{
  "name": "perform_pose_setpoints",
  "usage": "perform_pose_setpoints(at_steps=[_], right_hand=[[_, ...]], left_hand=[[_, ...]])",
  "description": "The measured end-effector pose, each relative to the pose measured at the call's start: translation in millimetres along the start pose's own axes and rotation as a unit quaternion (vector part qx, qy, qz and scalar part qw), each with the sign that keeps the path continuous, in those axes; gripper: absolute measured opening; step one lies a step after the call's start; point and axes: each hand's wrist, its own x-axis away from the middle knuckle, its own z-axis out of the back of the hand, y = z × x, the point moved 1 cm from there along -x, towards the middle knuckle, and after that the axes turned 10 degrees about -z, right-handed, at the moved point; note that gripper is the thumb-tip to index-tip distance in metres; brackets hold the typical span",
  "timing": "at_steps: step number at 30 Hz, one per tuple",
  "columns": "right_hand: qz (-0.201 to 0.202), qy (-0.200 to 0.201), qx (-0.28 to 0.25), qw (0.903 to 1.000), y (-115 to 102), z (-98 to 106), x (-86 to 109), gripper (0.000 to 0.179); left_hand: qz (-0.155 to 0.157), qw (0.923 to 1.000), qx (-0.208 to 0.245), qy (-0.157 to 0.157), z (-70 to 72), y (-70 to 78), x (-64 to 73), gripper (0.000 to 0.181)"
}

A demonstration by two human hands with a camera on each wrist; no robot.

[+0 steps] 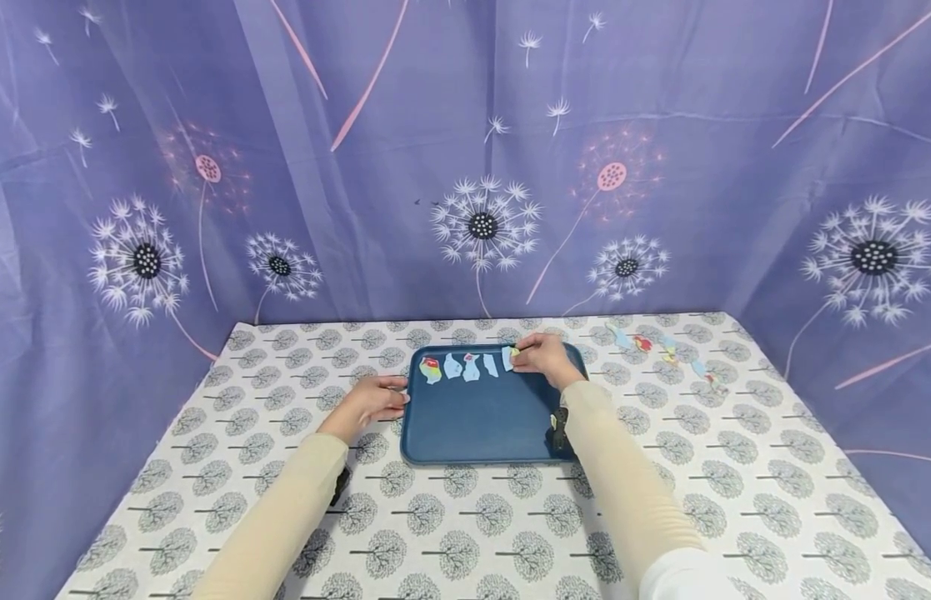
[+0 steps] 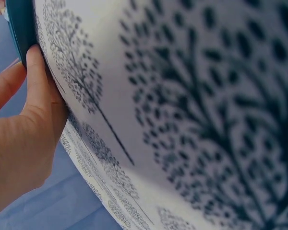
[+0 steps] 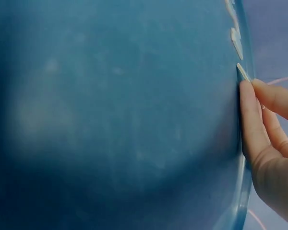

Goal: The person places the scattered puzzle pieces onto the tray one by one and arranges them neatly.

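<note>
My right hand (image 1: 542, 357) is at the far edge of a dark blue tray (image 1: 480, 425), fingertips and thumb pinching a thin, light blue puzzle piece (image 1: 508, 358). Seen from the right wrist, that piece (image 3: 243, 72) shows edge-on at the fingertips, close to the tray rim. To its left, several irregular pieces lie in a row along the tray's far side; the leftmost piece (image 1: 431, 370) is red, yellow and blue. My left hand (image 1: 369, 403) touches the tray's left edge with extended fingers (image 2: 37, 76).
More coloured pieces (image 1: 642, 343) lie scattered on the tree-patterned tablecloth (image 1: 450, 533) right of the tray. A small dark item with a yellow mark (image 1: 558, 423) shows at the right forearm. Behind the table hangs a purple dandelion curtain (image 1: 390, 208).
</note>
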Motion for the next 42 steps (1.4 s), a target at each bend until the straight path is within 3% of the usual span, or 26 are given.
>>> perform_pose_setpoints(at_steps=[10,25,30,35,42], right_hand=[[0.001,0.054,0.081,0.9952,1,-4,-0.1,0.023],[-0.002,0.051,0.151,0.9872,-4,-2,2.2,0.019],[0.007,0.018,0.135,0.9906,-3,4,2.0,0.023],[0.042,-0.034,0.107,0.9928,-4,14,3.6,0.032],[0.068,-0.026,0.093,0.993,-14,44,9.2,0.035]], left_hand=[[0.003,1.0,-0.009,0.002,-1.1,0.3,0.9,0.047],[0.006,1.0,-0.005,0.003,-1.7,-0.1,0.9,0.047],[0.007,0.9999,-0.009,0.002,-1.8,-0.8,0.8,0.047],[0.013,0.9999,-0.007,0.002,-1.5,-1.1,2.7,0.048],[0.004,1.0,0.0,0.001,-1.3,1.1,2.6,0.049]])
